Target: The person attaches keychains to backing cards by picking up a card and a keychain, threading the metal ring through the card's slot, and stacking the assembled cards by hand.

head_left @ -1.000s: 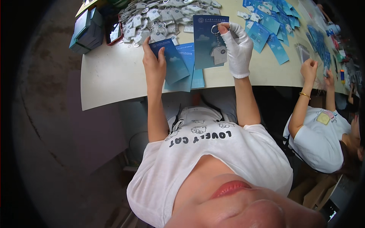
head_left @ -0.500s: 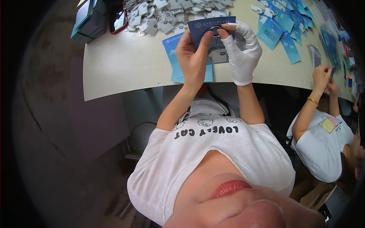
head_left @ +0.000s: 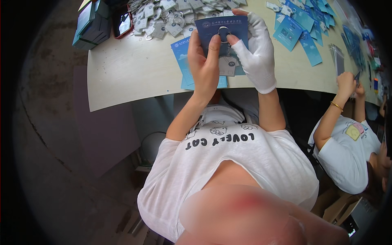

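A dark blue card (head_left: 208,33) is held up above the table's front edge between my two hands. Pinching its left side is my bare left hand (head_left: 205,69), its thumb pressed beside a metal key ring (head_left: 223,29) at the card's middle. My right hand (head_left: 261,61), in a white glove with the thumb and forefinger tips bare, grips the right side; its thumb touches the other side of the ring. From the ring a short chain drops to a whitish square keychain tag (head_left: 228,65). Below the hands, light blue cards (head_left: 180,51) lie on the table, partly covered.
A heap of square keychains (head_left: 169,18) covers the table's back. At left stand a phone (head_left: 123,24) and a bundled stack of cards (head_left: 86,32). Blue cards with keychains (head_left: 296,32) pile up at right. Beyond, a co-worker's hands (head_left: 347,85) handle something small.
The card has tilted to face me more and shifted slightly left. Both thumbs have come together at the ring, which now shows more plainly. My right forefinger has straightened along the card's top edge.
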`<state>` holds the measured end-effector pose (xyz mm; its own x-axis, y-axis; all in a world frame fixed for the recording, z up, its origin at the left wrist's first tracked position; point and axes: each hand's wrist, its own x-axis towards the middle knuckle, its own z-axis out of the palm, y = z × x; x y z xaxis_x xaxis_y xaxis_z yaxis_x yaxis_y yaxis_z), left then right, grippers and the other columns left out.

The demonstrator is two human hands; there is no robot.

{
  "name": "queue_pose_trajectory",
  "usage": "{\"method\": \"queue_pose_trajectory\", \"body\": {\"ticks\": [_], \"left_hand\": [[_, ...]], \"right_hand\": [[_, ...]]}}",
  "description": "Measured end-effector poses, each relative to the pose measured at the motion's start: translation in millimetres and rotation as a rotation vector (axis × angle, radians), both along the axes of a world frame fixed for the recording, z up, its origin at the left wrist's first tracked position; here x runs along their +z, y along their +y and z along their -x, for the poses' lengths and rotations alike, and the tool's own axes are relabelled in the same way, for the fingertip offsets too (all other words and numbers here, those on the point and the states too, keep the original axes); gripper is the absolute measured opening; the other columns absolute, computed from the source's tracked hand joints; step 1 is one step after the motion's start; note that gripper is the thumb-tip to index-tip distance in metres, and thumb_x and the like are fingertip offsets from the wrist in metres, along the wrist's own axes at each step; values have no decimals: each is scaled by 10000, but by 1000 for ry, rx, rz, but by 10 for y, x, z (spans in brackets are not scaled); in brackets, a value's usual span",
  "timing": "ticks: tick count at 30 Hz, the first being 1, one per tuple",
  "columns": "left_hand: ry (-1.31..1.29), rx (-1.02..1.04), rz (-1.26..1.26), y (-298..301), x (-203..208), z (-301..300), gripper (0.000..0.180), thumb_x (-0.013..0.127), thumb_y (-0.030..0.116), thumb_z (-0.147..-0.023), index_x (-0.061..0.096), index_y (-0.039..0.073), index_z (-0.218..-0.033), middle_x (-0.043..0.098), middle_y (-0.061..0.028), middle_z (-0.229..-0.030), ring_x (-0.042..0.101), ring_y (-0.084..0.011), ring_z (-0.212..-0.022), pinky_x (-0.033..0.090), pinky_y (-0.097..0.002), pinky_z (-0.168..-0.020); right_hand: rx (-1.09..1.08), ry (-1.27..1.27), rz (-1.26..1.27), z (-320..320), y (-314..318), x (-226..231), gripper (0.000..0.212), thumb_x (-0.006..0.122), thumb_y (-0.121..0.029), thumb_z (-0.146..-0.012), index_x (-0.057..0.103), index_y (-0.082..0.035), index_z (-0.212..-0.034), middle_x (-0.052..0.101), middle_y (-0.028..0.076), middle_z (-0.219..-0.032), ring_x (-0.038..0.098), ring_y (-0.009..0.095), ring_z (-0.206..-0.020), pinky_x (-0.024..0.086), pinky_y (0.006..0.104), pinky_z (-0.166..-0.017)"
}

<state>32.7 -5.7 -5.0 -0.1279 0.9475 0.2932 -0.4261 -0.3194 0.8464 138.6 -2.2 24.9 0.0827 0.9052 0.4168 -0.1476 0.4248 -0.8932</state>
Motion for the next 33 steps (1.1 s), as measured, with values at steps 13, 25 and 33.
{"method": "queue_pose_trajectory", "body": {"ticks": [13, 25, 33], "left_hand": [[1751, 624, 104, 119, -479, 908, 757, 688, 572, -744, 514, -81, -1085, 557, -158, -871, 549, -285, -839, 444, -384, -714], [861, 308, 165, 347, -461, 914, 468, 791, 91, -741, 547, -23, -1125, 639, -126, -974, 600, -178, -855, 464, -292, -760], [304, 187, 153, 289, -248, 1087, 186, 718, 77, -837, 642, -12, -981, 665, -30, -894, 587, -76, -816, 440, -200, -755]], "right_hand": [[-556, -513, -120, -1757, 815, -434, 468, 649, -27, -785, 506, -23, -1230, 512, 169, -1257, 499, 238, -1151, 427, 354, -934], [-83, -1302, -327, -814, 1212, -650, 262, 663, -98, -804, 610, -114, -1060, 615, 88, -1034, 604, 298, -957, 504, 358, -864], [-241, -1253, -336, -948, 1314, -781, 203, 644, -132, -839, 632, -97, -1038, 659, 94, -952, 634, 280, -893, 512, 342, -792]]}}
